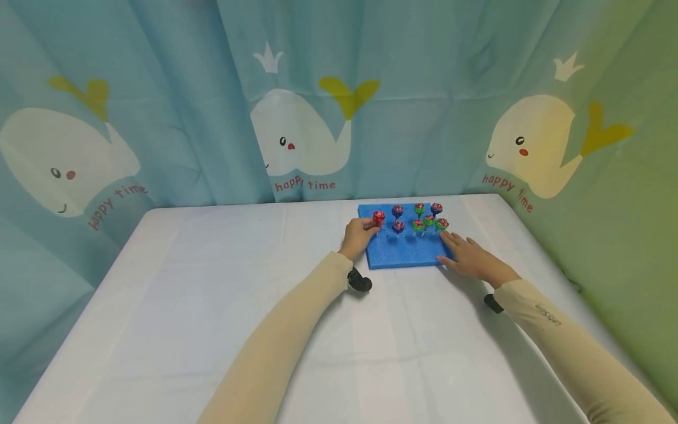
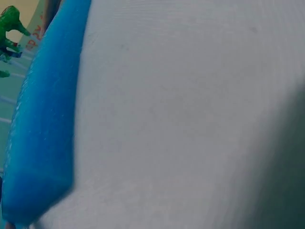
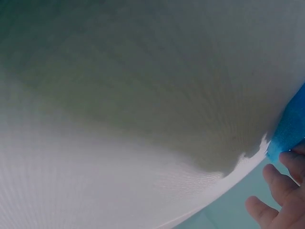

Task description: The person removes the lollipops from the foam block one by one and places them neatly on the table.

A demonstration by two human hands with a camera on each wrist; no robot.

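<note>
**Pinching and bracing**

A whale-print curtain (image 1: 424,135) backs the tabletop (image 1: 238,259); near its far edge, toward the right corner, lies a blue board (image 1: 405,254). The right hand (image 1: 473,259), fingers extended, touches the board's right edge. The left hand (image 1: 357,237) pinches the red lollipop (image 1: 378,217) near the board's left edge, seemingly to seat or draw it; the next move probably calls for a straight, steady motion. Seven green and purple lollipops (image 1: 429,221) stand on the board, the nearest purple ones probably limiting finger room.

The board (image 1: 408,253) is blue, its lollipops (image 1: 418,225) red, green and purple. The surface (image 1: 212,294) is white, the sleeves (image 1: 286,333) cream (one bears dark lettering (image 1: 548,314)), the teal curtain (image 1: 424,70) patterned with yellow-tailed white whales (image 1: 307,135).
</note>
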